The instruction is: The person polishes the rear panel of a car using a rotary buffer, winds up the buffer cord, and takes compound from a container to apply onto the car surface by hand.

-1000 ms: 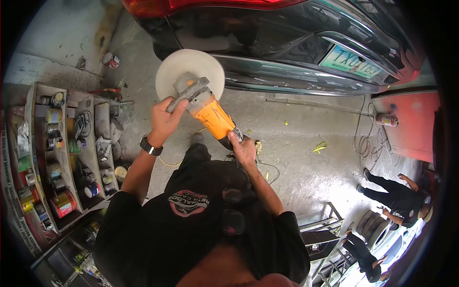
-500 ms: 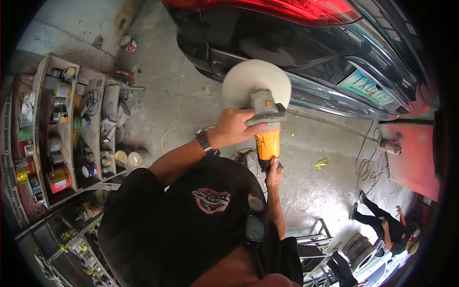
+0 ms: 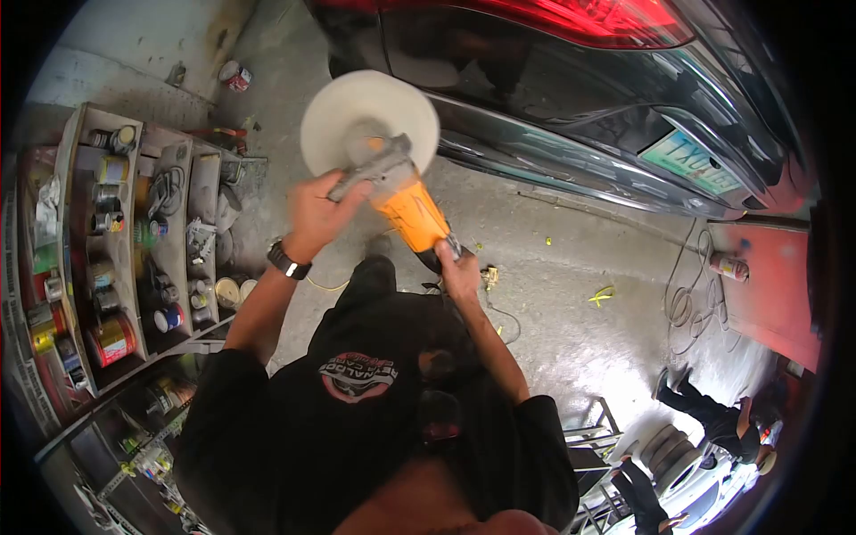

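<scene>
A yellow and grey power polisher (image 3: 415, 217) with a wide off-white round pad (image 3: 328, 120) is held out in front of my body. My left hand (image 3: 323, 211), below a black wristwatch, is closed around the grey handle near the pad. At the rear end of the yellow body, my right hand (image 3: 459, 273) is wrapped round the grip. The pad overlaps the left corner of a dark car's rear bumper (image 3: 499, 116); whether it touches the paint I cannot tell.
Shelves (image 3: 134, 259) with several paint cans stand on the left. A red cabinet (image 3: 771, 285) and a coiled hose (image 3: 691, 299) are at right. Another person (image 3: 713, 419) is at lower right, near stacked tires (image 3: 670, 455). A small can (image 3: 235, 76) lies by the wall.
Both hands have carried the polisher left and slightly up in view, from the bumper's lower edge toward its left corner. The polisher has turned, its rear end now pointing more to the right.
</scene>
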Action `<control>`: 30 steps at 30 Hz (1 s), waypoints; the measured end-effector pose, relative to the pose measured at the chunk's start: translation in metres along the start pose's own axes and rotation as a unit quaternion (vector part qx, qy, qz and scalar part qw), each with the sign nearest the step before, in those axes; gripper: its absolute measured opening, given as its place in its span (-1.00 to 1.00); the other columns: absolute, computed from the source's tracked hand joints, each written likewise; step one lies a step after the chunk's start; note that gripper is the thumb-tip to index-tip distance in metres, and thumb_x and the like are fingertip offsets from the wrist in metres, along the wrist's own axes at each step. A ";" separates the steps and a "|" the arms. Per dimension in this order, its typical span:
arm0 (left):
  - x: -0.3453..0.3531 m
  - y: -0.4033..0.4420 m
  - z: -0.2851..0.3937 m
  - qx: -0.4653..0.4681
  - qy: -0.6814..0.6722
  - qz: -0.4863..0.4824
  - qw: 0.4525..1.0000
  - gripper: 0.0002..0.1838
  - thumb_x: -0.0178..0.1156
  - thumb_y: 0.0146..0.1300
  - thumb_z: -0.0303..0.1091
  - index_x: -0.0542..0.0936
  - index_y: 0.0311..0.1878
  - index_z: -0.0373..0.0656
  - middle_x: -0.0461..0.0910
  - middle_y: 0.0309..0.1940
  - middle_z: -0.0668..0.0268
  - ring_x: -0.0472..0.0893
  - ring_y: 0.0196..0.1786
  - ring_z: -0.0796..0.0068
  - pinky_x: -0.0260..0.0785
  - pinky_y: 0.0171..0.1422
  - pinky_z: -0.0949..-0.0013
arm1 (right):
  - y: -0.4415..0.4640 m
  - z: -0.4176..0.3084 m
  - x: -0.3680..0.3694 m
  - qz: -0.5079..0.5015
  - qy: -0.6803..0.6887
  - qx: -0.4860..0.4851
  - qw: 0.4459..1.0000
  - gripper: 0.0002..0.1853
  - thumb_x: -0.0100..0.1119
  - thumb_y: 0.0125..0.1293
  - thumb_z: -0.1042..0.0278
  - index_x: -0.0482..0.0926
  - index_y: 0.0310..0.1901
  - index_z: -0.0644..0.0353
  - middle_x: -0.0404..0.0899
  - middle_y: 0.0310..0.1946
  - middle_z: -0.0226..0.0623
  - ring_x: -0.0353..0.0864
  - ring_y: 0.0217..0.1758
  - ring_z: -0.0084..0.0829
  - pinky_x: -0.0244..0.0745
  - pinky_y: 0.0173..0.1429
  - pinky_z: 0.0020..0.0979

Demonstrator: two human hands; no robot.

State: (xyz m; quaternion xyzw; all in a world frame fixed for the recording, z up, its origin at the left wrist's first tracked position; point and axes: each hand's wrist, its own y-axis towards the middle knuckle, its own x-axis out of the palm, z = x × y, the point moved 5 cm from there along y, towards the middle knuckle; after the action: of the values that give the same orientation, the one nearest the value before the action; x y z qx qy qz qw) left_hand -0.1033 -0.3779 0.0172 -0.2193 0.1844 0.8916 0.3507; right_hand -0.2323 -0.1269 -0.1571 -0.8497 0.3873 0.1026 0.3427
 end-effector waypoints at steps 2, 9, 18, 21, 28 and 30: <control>0.026 -0.001 0.020 0.044 -0.002 -0.005 0.999 -0.72 0.42 0.25 -0.22 0.65 -0.34 -0.27 0.49 -0.62 0.27 0.39 -0.50 0.70 0.31 -0.44 0.41 | -0.003 0.045 -0.021 0.021 0.041 0.010 0.999 -0.16 0.29 0.10 -0.45 0.65 -0.25 0.47 0.63 -0.49 -0.11 0.61 -0.37 -0.36 0.50 -0.24 -0.21; 0.134 0.006 0.105 0.138 -0.001 -0.117 0.984 -0.67 0.45 0.17 -0.10 0.69 -0.32 -0.22 0.65 -0.49 0.09 0.68 -0.44 0.06 0.45 -0.42 0.24 | -0.055 0.084 -0.122 0.115 0.176 -0.041 0.977 -0.42 0.07 0.46 -0.19 0.48 -0.40 0.27 0.37 -0.57 -0.48 0.30 -0.50 -0.65 0.21 -0.43 -0.46; 0.070 0.015 0.070 0.060 -0.079 -0.047 0.994 -0.67 0.41 0.22 -0.05 0.74 -0.19 -0.14 0.62 -0.58 0.14 0.62 -0.57 0.34 0.39 -0.46 0.30 | -0.064 0.020 -0.097 0.091 0.113 -0.007 0.989 -0.38 0.20 0.36 -0.22 0.58 -0.38 0.37 0.42 -0.60 -0.43 0.37 -0.48 -0.56 0.32 -0.42 -0.33; 0.025 0.022 0.047 0.007 -0.081 -0.020 0.996 -0.68 0.41 0.26 -0.15 0.64 -0.37 -0.23 0.46 -0.65 0.28 0.42 -0.53 0.65 0.28 -0.47 0.39 | -0.046 0.010 -0.063 0.039 0.075 0.009 0.996 -0.26 0.21 0.28 -0.35 0.57 -0.43 0.43 0.46 -0.65 -0.29 0.46 -0.49 -0.47 0.39 -0.39 -0.20; 0.004 0.003 0.022 -0.017 -0.067 0.010 0.998 -0.63 0.40 0.29 -0.16 0.59 -0.45 -0.27 0.30 -0.69 0.34 0.21 -0.54 0.69 0.15 -0.52 0.41 | -0.041 -0.007 -0.050 0.030 0.003 -0.002 1.000 -0.18 0.18 0.21 -0.47 0.66 -0.33 0.43 0.61 -0.58 -0.10 0.63 -0.43 -0.30 0.48 -0.28 -0.19; 0.017 -0.003 0.027 -0.003 -0.060 0.002 0.998 -0.64 0.42 0.26 -0.15 0.62 -0.43 -0.26 0.38 -0.69 0.26 0.32 -0.61 0.62 0.20 -0.53 0.38 | -0.044 0.000 -0.061 0.041 0.021 -0.015 0.999 -0.22 0.18 0.25 -0.42 0.66 -0.31 0.41 0.62 -0.54 -0.15 0.61 -0.42 -0.34 0.47 -0.28 -0.22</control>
State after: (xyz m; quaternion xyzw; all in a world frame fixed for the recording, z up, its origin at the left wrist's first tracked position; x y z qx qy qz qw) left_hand -0.1194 -0.3541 0.0303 -0.1665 0.1609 0.9043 0.3587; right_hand -0.2413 -0.0709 -0.1083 -0.8403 0.4274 0.1043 0.3167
